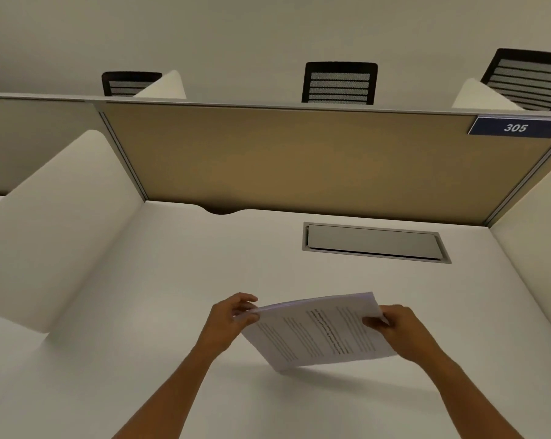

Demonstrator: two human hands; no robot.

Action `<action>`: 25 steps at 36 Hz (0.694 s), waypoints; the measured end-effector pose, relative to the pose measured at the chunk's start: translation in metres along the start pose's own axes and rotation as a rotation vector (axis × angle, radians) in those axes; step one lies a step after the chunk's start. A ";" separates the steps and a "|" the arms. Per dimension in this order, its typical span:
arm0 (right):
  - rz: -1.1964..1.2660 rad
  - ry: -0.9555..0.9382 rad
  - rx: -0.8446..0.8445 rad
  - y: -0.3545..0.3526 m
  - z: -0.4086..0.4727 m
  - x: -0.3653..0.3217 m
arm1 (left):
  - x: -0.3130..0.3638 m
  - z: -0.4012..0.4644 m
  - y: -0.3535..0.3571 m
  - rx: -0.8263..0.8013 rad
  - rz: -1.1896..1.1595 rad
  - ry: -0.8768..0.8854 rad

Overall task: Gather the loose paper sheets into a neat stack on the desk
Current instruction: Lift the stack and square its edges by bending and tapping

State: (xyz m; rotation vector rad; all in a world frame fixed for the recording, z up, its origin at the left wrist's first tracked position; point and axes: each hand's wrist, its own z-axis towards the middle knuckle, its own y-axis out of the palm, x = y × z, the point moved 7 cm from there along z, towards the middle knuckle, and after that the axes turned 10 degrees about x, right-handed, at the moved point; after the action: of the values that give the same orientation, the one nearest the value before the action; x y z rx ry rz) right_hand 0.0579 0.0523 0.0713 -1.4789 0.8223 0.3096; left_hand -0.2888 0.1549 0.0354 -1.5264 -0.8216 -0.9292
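A bundle of white printed paper sheets [318, 334] is held tilted above the white desk [179, 280], its lower corner close to or touching the desk surface. My left hand [233, 315] grips the bundle's upper left corner, thumb on the printed face. At the right edge, my right hand [397, 327] pinches the sheets with the thumb on top. The sheets' top edges look roughly aligned, slightly fanned. No other loose sheets show on the desk.
A grey flip-lid cable box [374, 242] is set into the desk behind the papers. A tan partition [283, 160] with a blue "305" sign [516, 127] closes the back. White side dividers [58, 217] flank the desk. Black mesh chairs [340, 83] stand beyond.
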 end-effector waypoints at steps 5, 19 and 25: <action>-0.180 -0.151 -0.073 -0.013 0.012 -0.041 | 0.027 0.002 0.025 -0.182 0.201 0.100; -0.344 -0.254 -0.142 -0.014 0.020 -0.095 | 0.079 -0.008 0.064 -0.174 -0.039 0.075; -0.078 -0.150 -0.173 -0.028 0.020 -0.069 | 0.059 -0.013 0.055 -0.131 -0.168 -0.033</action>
State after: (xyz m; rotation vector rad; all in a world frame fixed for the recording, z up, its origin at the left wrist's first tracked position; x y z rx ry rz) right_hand 0.0338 0.0888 0.1353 -1.6235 0.6286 0.4369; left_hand -0.2149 0.1352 0.0644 -1.6070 -0.9398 -1.1016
